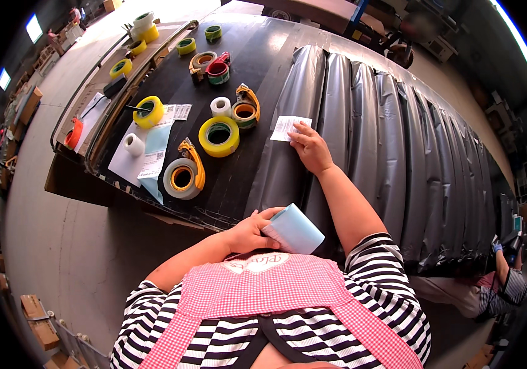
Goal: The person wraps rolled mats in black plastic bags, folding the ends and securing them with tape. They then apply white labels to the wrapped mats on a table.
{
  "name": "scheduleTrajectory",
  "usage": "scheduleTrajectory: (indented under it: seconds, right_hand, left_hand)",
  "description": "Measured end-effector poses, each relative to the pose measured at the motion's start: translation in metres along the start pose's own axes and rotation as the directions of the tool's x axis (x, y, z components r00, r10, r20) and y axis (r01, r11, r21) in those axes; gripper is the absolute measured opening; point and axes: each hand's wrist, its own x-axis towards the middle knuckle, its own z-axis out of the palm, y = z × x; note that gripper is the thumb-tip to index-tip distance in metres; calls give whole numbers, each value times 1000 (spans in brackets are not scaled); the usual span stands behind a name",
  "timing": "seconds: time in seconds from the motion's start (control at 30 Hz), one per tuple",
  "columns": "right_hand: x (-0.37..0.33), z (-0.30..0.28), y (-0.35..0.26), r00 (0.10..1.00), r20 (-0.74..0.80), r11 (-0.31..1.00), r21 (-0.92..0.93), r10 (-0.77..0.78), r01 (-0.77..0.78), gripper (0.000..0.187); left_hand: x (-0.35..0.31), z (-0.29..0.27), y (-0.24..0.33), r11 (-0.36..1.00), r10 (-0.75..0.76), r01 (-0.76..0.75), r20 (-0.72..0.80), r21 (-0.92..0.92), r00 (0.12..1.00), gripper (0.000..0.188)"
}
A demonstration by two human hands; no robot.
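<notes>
My left hand (pixel 252 234) is closed around a folded light-blue label sheet (pixel 297 229), close to my apron. My right hand (pixel 311 149) reaches forward with bent fingers on the right edge of a white printed label (pixel 288 128). That label lies over the leftmost of several long packages in shiny black plastic film (pixel 293 92); whether it is stuck down, I cannot tell. Left of the label, on the dark table (pixel 251 58), are a yellow tape roll (pixel 231 149), an orange tape dispenser (pixel 199 175) and another orange dispenser (pixel 252 97).
More tape rolls and a red tape dispenser (pixel 219 69) stand farther back. Printed label sheets (pixel 153 161) and a small white roll (pixel 133 145) lie at the table's left edge. A side cart (pixel 100 92) adjoins it. At far right, another person (pixel 502 289) bends by the packages.
</notes>
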Motion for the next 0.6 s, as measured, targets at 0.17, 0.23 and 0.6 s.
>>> scheduleTrajectory:
  seconds: [0.17, 0.23, 0.6]
  right_hand:
    - [-4, -12, 0, 987, 155, 997, -72, 52, -41, 30]
    - [-9, -30, -12, 963, 264, 982, -187, 61, -10, 34]
    - [44, 18, -51, 867, 442, 778, -619, 231, 108, 39]
  left_hand:
    - [2, 1, 6, 999, 15, -15, 5, 31, 1000, 24]
    - [1, 2, 6, 999, 13, -14, 16, 50, 1000, 23]
    - [3, 2, 5, 996, 38, -39, 4, 78, 999, 19]
